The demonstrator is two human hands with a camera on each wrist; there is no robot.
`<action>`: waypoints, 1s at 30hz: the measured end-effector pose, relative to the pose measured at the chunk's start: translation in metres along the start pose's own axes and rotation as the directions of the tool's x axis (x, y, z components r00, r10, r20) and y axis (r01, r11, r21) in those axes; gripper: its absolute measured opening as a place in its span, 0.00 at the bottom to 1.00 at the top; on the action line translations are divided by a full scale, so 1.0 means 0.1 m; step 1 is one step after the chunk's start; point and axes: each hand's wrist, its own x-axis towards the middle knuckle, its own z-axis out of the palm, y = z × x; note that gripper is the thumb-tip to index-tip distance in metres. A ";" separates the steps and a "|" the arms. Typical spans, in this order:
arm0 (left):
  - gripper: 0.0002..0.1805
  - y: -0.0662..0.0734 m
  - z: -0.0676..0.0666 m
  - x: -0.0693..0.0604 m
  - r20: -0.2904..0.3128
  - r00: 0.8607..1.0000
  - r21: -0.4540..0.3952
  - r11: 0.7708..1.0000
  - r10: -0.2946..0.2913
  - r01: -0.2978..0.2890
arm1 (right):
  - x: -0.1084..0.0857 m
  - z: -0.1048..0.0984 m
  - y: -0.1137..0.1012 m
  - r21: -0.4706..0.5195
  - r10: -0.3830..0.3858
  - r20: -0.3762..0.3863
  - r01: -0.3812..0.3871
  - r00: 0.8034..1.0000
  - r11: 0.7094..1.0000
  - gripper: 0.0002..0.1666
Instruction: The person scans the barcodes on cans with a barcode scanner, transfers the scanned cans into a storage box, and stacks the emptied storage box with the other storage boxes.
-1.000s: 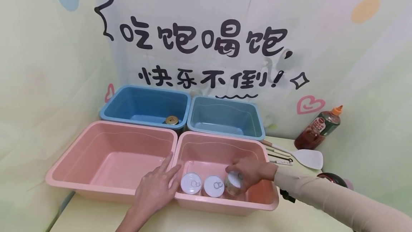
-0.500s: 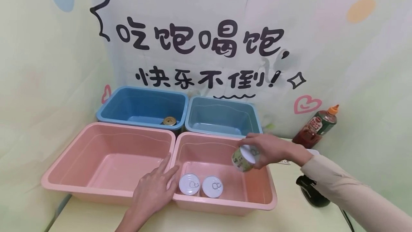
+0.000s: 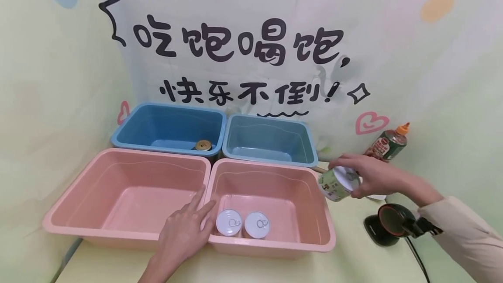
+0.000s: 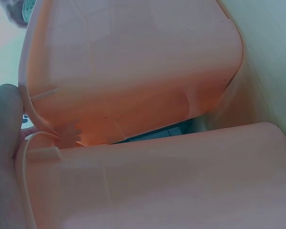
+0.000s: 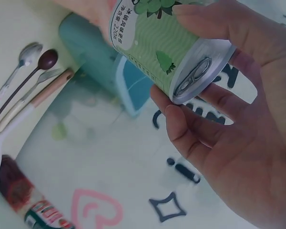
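Observation:
My right hand (image 3: 379, 176) grips a green can (image 3: 336, 184), tilted, just past the right rim of the right pink bin (image 3: 330, 230). In the right wrist view, thumb and fingers of the right hand (image 5: 248, 95) pinch the green can (image 5: 155, 45), its pull-tab end towards the palm. Two cans with pull-tab lids, the left one (image 3: 229, 222) and the right one (image 3: 257, 225), stand side by side at the near left of that bin. My left hand (image 3: 184, 232) rests with spread fingers on the adjoining rims of the two pink bins.
Left stands another pink bin (image 3: 98, 232). Behind are a blue bin (image 3: 169, 150) holding a gold-topped can (image 3: 203, 145) and a lighter blue bin (image 3: 271, 162). A red sauce bottle (image 3: 387, 145) and a black device (image 3: 383, 226) are at right; utensils, including a dark spoon (image 5: 47, 59), lie near the bottle.
My right hand has lifted the third can out of the right pink bin and carried it right, over the rim. The left hand stays on the rims.

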 end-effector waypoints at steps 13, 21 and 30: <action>0.21 -0.01 0.01 0.00 -0.014 1.000 -0.015 1.000 0.007 -0.007 | -0.45 0.42 0.57 0.101 0.094 0.014 -0.095 0.995 0.990 0.42; 0.21 -0.01 0.01 0.00 -0.019 1.000 -0.013 1.000 0.013 -0.014 | -0.60 0.68 0.84 0.051 0.167 -0.001 -0.166 0.986 0.985 0.45; 0.21 -0.03 0.02 -0.01 -0.038 0.999 -0.014 1.000 0.025 -0.026 | -0.66 0.91 0.98 -0.011 0.184 0.032 -0.184 0.982 0.983 0.44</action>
